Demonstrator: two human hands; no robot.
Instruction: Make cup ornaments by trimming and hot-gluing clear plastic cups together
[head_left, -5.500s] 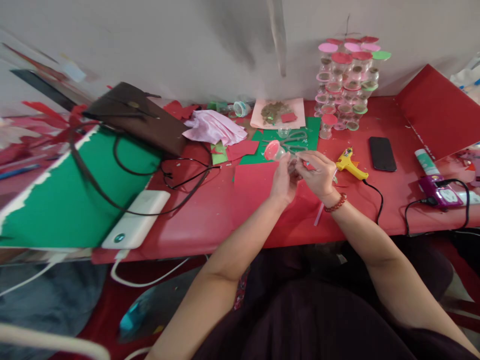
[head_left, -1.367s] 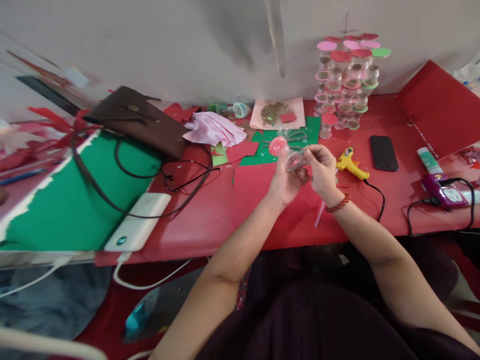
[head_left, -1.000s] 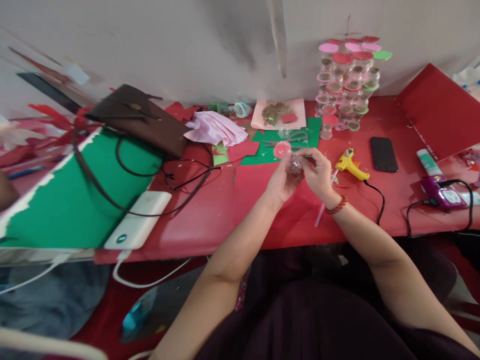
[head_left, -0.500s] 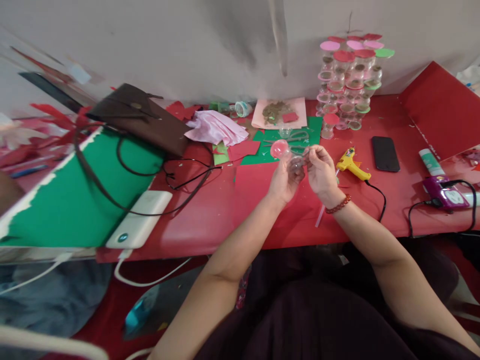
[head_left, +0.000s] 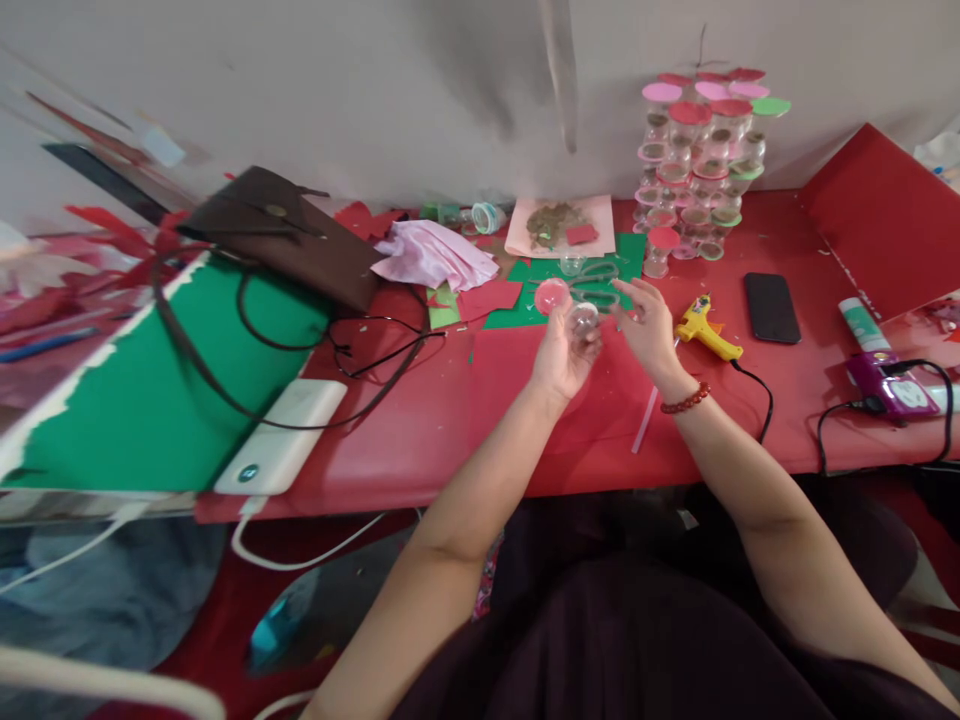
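Observation:
In my left hand (head_left: 566, 355) is a small clear plastic cup (head_left: 583, 318), its round rim turned up toward me. A second cup with a pink-red round end (head_left: 552, 296) sits against it by my thumb; whether the two are joined I cannot tell. To the right, my right hand (head_left: 646, 325) is apart from the cups, fingers spread, with nothing visible in them. Scissors (head_left: 596, 272) lie on green paper just beyond my hands. Close to my right wrist rests a yellow glue gun (head_left: 705, 327) with a clear glue stick (head_left: 645, 410) behind it.
A tall stack of clear cups with coloured discs (head_left: 690, 170) stands at the back right. A phone (head_left: 772, 307) and a purple socket adapter (head_left: 889, 385) lie to the right. Leftward are a brown bag (head_left: 300, 240), glasses (head_left: 386, 350) and a white power bank (head_left: 281, 440).
My right hand has drawn away from the cups to the right and its fingers have spread. My left hand has shifted slightly left, tilting the clear cup's rim up.

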